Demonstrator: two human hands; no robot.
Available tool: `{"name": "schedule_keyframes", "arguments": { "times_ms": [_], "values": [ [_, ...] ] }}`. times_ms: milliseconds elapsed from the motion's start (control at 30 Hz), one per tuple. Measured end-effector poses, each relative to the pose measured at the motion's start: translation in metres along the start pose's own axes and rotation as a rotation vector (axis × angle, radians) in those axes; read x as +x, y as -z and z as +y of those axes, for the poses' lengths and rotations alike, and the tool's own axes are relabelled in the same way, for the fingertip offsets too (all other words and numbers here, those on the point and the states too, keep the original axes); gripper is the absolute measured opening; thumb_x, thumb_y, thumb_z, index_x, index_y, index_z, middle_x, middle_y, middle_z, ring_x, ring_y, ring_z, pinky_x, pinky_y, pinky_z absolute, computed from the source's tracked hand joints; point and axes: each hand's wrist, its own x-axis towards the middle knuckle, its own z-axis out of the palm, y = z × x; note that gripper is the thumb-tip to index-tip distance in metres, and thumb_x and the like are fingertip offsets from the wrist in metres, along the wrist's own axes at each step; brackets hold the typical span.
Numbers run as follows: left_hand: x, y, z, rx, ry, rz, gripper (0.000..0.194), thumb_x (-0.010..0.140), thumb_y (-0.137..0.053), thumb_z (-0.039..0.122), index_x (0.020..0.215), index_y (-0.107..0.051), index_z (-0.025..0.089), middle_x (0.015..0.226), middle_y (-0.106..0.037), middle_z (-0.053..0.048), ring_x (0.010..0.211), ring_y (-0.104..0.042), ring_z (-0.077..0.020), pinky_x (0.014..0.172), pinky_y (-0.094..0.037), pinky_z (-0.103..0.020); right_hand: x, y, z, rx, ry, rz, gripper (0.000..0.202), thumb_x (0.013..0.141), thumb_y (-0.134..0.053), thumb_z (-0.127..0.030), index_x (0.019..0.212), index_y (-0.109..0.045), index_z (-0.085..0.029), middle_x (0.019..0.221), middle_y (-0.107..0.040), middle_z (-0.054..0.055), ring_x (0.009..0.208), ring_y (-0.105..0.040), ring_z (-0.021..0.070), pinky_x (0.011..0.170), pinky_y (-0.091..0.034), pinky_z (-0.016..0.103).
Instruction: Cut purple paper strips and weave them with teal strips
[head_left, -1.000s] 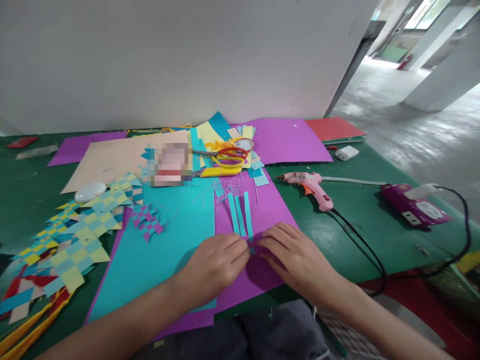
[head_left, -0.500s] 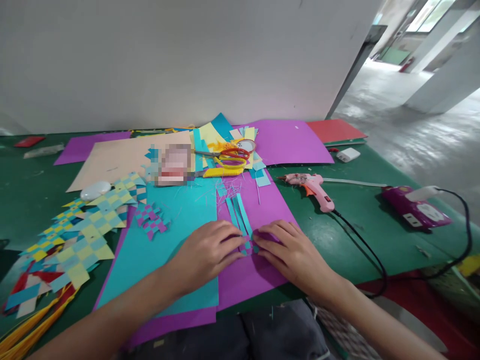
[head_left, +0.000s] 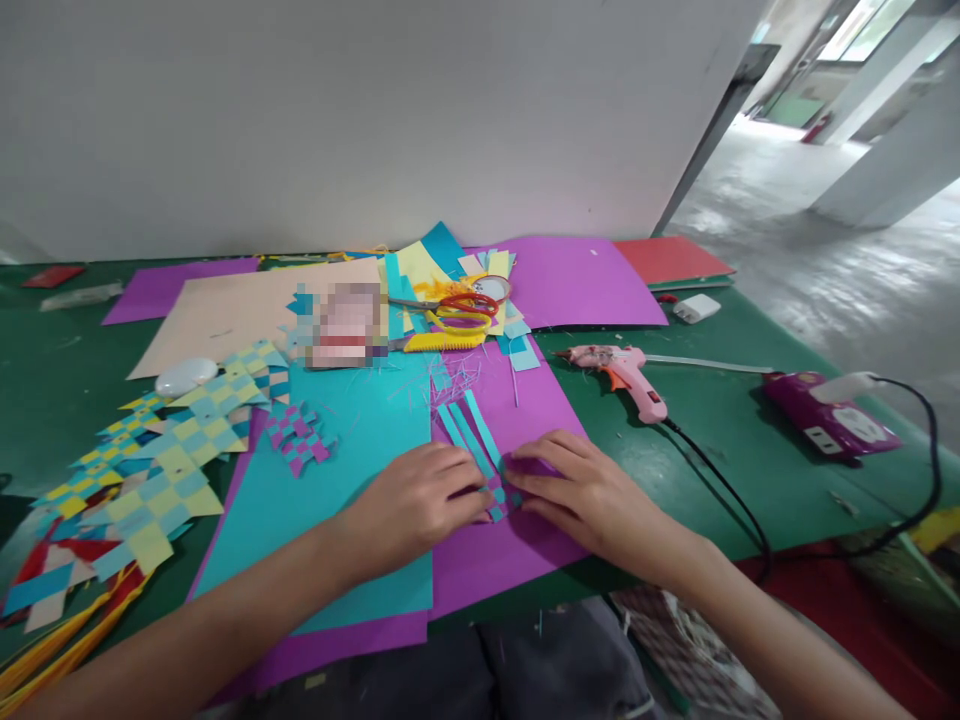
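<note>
Teal and purple woven paper strips lie between my two hands on a purple sheet. Two long teal ends stick out away from me. My left hand grips the left edge of the weave with bent fingers. On its other edge, the fingers of my right hand are closed as well. Parts of the strips are hidden under my fingertips. A small purple and teal woven piece rests on the teal sheet to the left.
Red and yellow scissors, a yellow-handled cutter and a tape roll lie at the back. A pink glue gun with its cord is on the right, near a purple power strip. Checkered woven pieces pile up left.
The free ends of the teal strips have swung slightly to the left. My fingers have shifted a little around the weave, and more of its checks show between them.
</note>
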Motion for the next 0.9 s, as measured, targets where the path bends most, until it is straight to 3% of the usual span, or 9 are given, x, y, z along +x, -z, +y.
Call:
{"name": "schedule_keyframes", "arguments": {
  "times_ms": [233,467,600,900],
  "values": [
    [0.001,0.0,-0.002,0.13,-0.088,0.009,0.014,0.094,-0.051,0.017,0.09,-0.065,0.017,0.091,-0.07,-0.004,0.09,-0.06,-0.019,0.077,-0.046,-0.032,0.002,0.0,0.006,0.077,0.047,0.017,0.023,0.094,-0.051,-0.021,0.104,-0.071,-0.021,0.11,-0.064,0.009,0.101,-0.055,0.0202,0.086,-0.051,0.039],
    [0.001,0.003,-0.005,0.112,-0.106,0.01,0.015,0.095,-0.05,0.017,0.094,-0.065,0.017,0.093,-0.07,-0.004,0.092,-0.061,-0.0193,0.081,-0.047,-0.032,-0.002,-0.007,0.007,0.095,0.034,0.051,0.022,0.093,-0.053,-0.021,0.105,-0.071,-0.021,0.111,-0.064,0.009,0.101,-0.054,0.0205,0.087,-0.05,0.04],
    [0.007,0.009,-0.008,0.023,-0.152,-0.07,0.018,0.096,-0.047,0.016,0.101,-0.065,0.02,0.102,-0.069,-0.005,0.098,-0.059,-0.019,0.084,-0.047,-0.032,-0.004,-0.01,0.009,0.072,0.055,0.07,0.022,0.093,-0.053,-0.022,0.107,-0.07,-0.021,0.111,-0.064,0.009,0.101,-0.054,0.0206,0.087,-0.049,0.04],
    [0.03,0.019,-0.01,-0.159,-0.082,-0.27,0.012,0.094,-0.053,0.021,0.088,-0.063,0.018,0.097,-0.065,-0.005,0.089,-0.057,-0.019,0.075,-0.044,-0.032,-0.002,-0.007,0.009,0.053,0.078,0.056,0.021,0.093,-0.051,-0.02,0.1,-0.07,-0.02,0.107,-0.064,0.009,0.099,-0.054,0.0211,0.085,-0.049,0.04]
  ]
}}
